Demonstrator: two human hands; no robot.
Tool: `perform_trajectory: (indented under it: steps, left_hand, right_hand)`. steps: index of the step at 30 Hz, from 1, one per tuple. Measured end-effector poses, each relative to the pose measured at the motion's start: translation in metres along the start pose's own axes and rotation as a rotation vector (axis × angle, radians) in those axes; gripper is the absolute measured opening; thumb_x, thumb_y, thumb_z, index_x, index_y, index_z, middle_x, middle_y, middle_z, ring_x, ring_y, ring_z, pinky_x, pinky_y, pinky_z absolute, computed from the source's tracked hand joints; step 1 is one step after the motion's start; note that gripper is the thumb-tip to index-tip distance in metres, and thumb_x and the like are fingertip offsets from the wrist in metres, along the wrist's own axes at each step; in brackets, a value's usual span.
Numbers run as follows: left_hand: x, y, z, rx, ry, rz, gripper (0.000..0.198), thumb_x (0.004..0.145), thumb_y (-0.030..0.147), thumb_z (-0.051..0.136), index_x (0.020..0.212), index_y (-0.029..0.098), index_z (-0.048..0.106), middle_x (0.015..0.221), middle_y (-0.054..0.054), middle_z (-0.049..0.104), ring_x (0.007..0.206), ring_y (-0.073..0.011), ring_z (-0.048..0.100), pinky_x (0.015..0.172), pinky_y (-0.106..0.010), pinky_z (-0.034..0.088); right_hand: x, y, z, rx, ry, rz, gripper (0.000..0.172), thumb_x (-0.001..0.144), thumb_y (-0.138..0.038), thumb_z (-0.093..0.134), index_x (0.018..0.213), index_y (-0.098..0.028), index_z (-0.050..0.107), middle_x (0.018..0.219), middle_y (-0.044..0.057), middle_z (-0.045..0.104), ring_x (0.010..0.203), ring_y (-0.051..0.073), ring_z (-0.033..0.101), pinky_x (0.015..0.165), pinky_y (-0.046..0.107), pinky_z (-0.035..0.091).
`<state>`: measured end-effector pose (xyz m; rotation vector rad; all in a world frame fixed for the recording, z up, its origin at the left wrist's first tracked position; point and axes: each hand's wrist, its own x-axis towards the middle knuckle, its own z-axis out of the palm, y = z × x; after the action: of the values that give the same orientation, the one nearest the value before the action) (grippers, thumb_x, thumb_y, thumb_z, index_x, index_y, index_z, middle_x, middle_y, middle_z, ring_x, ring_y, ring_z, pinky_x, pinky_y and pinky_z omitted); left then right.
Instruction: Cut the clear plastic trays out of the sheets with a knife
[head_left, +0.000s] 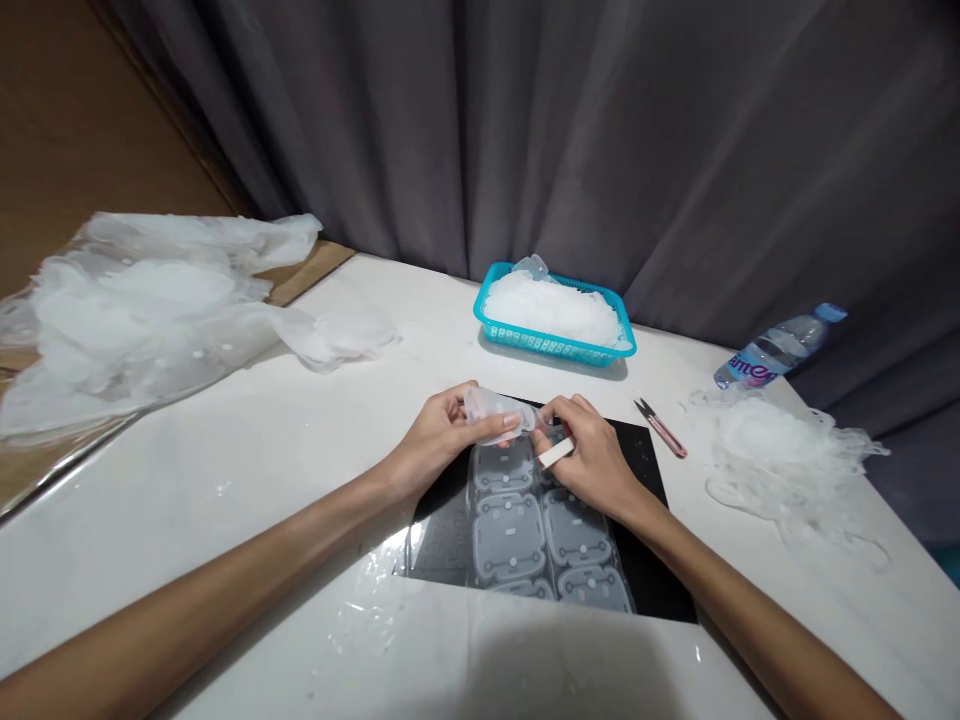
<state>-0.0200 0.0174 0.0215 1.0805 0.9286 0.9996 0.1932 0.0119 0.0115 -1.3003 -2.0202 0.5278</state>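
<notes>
My left hand (442, 435) is closed on a thin, translucent moulded plastic piece (491, 408), its thumb across the front. At the piece's right edge, the thumb and forefinger of my right hand (589, 450) are pinched together on it. A short white strip (556, 453) sticks out from under the fingers of that hand; whether it is gripped or wrapped on a finger I cannot make out. Below both hands, a clear sheet of rounded rectangular moulded pieces (510, 535) lies on a black mat (652, 480), partly hidden by the right hand.
A blue basket (555, 350) full of translucent pieces stands behind. Thread snips (661, 428), a pile of clear trimmings (780, 450) and a water bottle (780, 350) are at right. A heap of translucent sheets (150, 310) lies on cardboard at left. Grey curtain (525, 130) hangs behind the white table (262, 450).
</notes>
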Motion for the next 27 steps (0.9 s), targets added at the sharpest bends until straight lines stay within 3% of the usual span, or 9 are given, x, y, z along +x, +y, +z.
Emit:
perform_trajectory:
  steps: [4, 8, 27]
  left_hand:
    - [0.001, 0.004, -0.003, -0.024, -0.019, 0.001, 0.041, 0.074, 0.035, 0.095, 0.08, 0.017, 0.059, 0.075, 0.004, 0.063, 0.071, -0.0112, 0.062, 0.069, -0.023, 0.049]
    - [0.0, 0.007, -0.002, -0.025, -0.069, -0.002, 0.039, 0.075, 0.034, 0.095, 0.084, 0.016, 0.062, 0.077, 0.004, 0.062, 0.074, -0.0106, 0.062, 0.071, -0.022, 0.05]
    - [-0.009, 0.02, -0.001, 0.031, -0.164, 0.051, 0.035, 0.077, 0.029, 0.094, 0.082, 0.016, 0.062, 0.077, 0.005, 0.061, 0.072, -0.0084, 0.06, 0.069, -0.02, 0.05]
  right_hand:
    - [0.003, -0.009, -0.015, 0.21, -0.104, -0.081, 0.004, 0.092, -0.024, 0.062, 0.096, -0.023, 0.062, 0.096, 0.003, 0.064, 0.089, 0.022, 0.053, 0.079, 0.034, 0.039]
    - [0.003, -0.014, -0.025, 0.354, -0.127, -0.063, 0.007, 0.097, -0.029, 0.062, 0.096, -0.023, 0.064, 0.09, 0.001, 0.061, 0.086, 0.02, 0.05, 0.08, 0.033, 0.038]
    - [0.004, -0.021, -0.045, 0.382, -0.23, -0.106, 0.009, 0.095, -0.023, 0.067, 0.086, -0.023, 0.063, 0.085, 0.001, 0.061, 0.086, 0.02, 0.053, 0.079, 0.035, 0.039]
